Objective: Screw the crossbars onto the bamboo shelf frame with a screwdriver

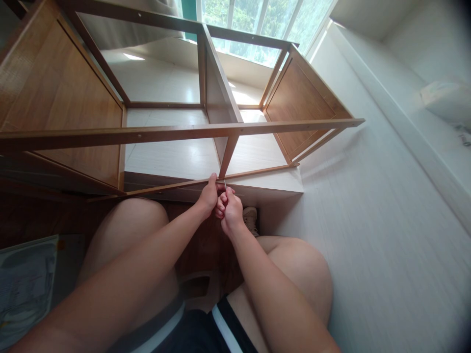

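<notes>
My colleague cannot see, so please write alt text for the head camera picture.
A seated person's left hand grips the thin lower rail of a brown wooden shelf frame lying on a white floor, while the right hand holds a thin metal tool at the joint with the middle divider. A printed paper sheet lies at the lower left.

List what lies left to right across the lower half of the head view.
In order: printed sheet → left hand gripping the frame's lower rail → right hand pinching a thin metal tool → shoe → white floor.
</notes>
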{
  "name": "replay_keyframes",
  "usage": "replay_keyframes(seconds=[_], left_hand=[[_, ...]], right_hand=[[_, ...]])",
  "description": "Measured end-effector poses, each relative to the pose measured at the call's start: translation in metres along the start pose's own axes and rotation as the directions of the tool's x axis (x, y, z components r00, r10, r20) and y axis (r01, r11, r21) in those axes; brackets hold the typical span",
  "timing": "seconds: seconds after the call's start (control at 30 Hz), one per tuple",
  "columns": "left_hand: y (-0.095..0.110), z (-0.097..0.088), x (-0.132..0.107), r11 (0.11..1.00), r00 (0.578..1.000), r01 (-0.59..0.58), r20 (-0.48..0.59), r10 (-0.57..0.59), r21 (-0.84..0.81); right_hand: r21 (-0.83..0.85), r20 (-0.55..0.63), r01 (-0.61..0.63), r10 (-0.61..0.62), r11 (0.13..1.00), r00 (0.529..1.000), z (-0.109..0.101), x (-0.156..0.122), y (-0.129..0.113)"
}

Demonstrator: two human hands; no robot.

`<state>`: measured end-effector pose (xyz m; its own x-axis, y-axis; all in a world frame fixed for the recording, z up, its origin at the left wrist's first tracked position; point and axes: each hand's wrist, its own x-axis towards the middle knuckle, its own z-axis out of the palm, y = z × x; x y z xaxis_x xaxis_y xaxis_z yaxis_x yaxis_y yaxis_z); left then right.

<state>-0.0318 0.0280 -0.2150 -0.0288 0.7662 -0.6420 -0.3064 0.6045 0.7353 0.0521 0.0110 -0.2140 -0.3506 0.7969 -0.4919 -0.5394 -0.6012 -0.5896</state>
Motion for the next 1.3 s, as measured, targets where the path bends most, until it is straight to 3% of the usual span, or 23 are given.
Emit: replay_keyframes(seconds=[0.1, 0.7, 1.0, 1.3], left_hand=[[-0.001, 0.000, 0.001, 1.000, 1.000, 0.006, 0.017, -0.006, -0.009], [-0.004, -0.001, 0.002, 1.000, 0.999, -0.016, 0.047, 0.015, 0.013], [-0.004, 0.000, 0.002, 1.000, 0.999, 0.000, 0.050, -0.001, 0.007], [-0.002, 0.001, 0.000, 1.000, 0.999, 0.026, 0.043, -0.026, 0.009]], right_hand=[[0.006, -0.036, 0.054, -0.054, 0.999, 0.998, 0.002, 0.000, 0.004], [0.085, -0.066, 0.099, -0.094, 0.991, 0.993, 0.005, -0.007, 0.012], [0.030, -0.091, 0.187, -0.184, 0.982, 0.979, 0.006, -0.005, 0.013], [-0.013, -0.117, 0.192, -0.192, 0.981, 0.974, 0.005, -0.002, 0.016]])
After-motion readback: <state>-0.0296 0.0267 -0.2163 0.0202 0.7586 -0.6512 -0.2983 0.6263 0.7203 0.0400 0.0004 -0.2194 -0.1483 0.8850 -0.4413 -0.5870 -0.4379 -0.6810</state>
